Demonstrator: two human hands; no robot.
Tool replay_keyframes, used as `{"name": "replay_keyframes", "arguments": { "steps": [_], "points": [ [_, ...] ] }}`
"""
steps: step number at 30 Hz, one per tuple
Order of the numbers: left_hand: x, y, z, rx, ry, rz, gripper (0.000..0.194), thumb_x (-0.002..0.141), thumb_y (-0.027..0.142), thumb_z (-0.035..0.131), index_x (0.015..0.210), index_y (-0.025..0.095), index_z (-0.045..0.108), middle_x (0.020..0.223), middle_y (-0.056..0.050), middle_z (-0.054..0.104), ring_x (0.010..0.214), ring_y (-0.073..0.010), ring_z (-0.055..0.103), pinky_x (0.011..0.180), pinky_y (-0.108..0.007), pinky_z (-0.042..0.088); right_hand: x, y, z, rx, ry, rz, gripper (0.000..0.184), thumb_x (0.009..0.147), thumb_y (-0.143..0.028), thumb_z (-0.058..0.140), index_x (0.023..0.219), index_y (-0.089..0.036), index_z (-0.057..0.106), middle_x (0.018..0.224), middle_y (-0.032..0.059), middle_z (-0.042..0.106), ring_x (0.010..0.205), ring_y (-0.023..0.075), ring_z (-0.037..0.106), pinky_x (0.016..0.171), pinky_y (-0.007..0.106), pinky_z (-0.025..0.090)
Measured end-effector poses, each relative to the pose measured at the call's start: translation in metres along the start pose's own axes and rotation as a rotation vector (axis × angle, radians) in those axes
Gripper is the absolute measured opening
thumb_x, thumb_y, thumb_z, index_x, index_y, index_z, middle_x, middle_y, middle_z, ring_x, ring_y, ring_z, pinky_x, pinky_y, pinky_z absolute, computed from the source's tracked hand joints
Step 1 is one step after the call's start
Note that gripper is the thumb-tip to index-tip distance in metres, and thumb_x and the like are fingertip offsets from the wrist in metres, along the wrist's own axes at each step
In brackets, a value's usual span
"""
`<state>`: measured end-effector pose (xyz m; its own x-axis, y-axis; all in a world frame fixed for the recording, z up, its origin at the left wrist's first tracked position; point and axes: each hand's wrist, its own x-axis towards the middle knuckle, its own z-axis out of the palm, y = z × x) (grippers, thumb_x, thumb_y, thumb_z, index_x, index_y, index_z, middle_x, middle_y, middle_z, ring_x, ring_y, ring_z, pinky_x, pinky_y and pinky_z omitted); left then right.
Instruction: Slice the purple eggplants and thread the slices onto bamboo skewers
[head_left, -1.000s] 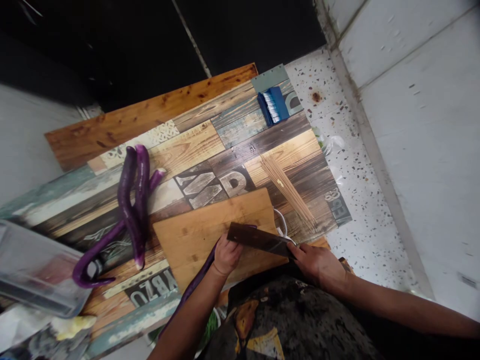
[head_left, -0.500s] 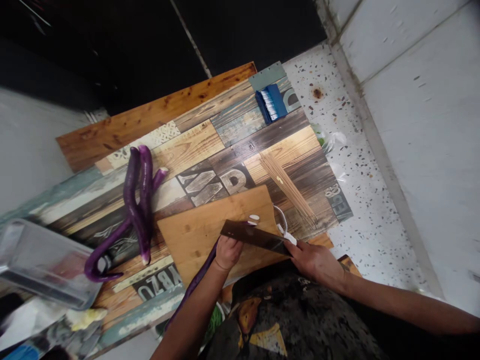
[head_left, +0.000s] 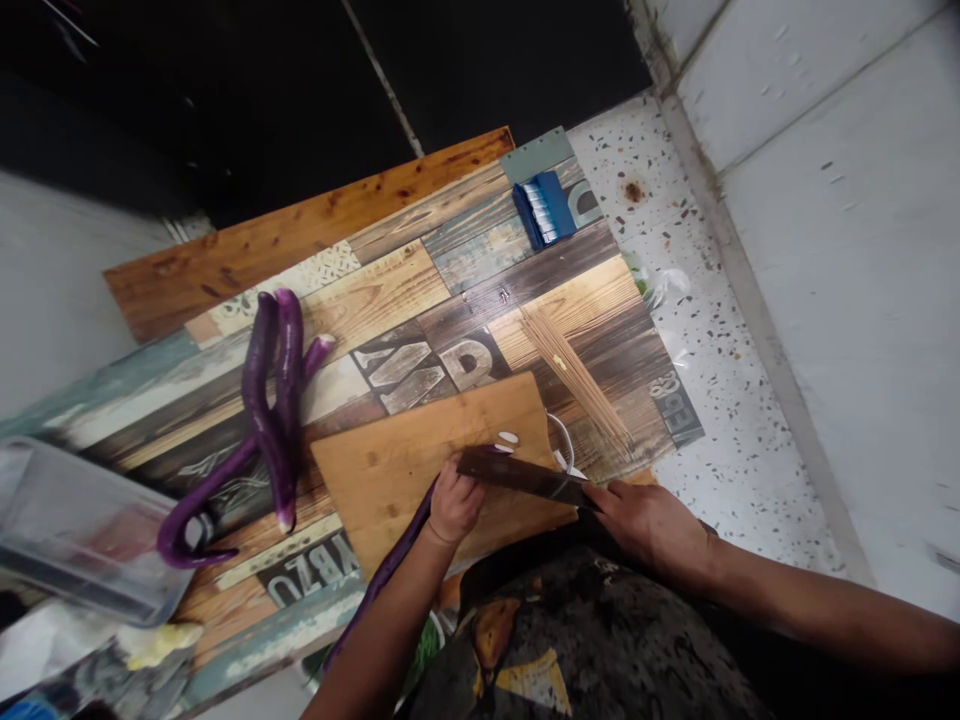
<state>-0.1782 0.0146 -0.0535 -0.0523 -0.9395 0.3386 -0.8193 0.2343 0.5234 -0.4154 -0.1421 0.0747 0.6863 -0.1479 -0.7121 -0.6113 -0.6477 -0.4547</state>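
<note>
1. The table [head_left: 480,262], printed like patchwork planks, runs from the left to the far right
2. At its near left stands a clear plastic bin [head_left: 82,535]
3. A wooden cutting board [head_left: 390,470] lies at the near edge
4. Left of it, three whole aubergines [head_left: 257,385] lie crossed, glossy and purple, the lowest curling beside the bin
5. The long purple aubergine [head_left: 394,562], slender and dark, slants from the board over its near-left edge, partly behind the left forearm; the left hand [head_left: 455,507] pinches it near its far end
6. A bundle of thin skewers [head_left: 581,385] lies beyond the board, to the right
7. The right hand [head_left: 651,528] has its grip wrapped round a broad knife [head_left: 525,476], whose blade hides some of the held aubergine
8. Far right is a blue box [head_left: 551,212]
9. Pale slices [head_left: 508,438] lie just beyond the blade
</note>
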Motion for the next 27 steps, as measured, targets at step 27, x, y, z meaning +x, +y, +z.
{"name": "replay_keyframes", "arguments": {
  "steps": [27],
  "points": [
    [-0.016, 0.002, 0.002, -0.039, -0.01, -0.215, 0.028, 0.09, 0.021, 0.039, 0.111, 0.021, 0.057, 0.088, -0.005, 0.062, 0.087, -0.0182, 0.058, 0.082, -0.037, 0.048, 0.01, -0.02, -0.012, -0.122, 0.04, 0.018, 0.024, 0.087, -0.016, 0.046, 0.11, -0.015, 0.053, 0.078, 0.0054, 0.062, 0.062, 0.0155, 0.06, 0.048, 0.026, 0.033]
  ]
}}
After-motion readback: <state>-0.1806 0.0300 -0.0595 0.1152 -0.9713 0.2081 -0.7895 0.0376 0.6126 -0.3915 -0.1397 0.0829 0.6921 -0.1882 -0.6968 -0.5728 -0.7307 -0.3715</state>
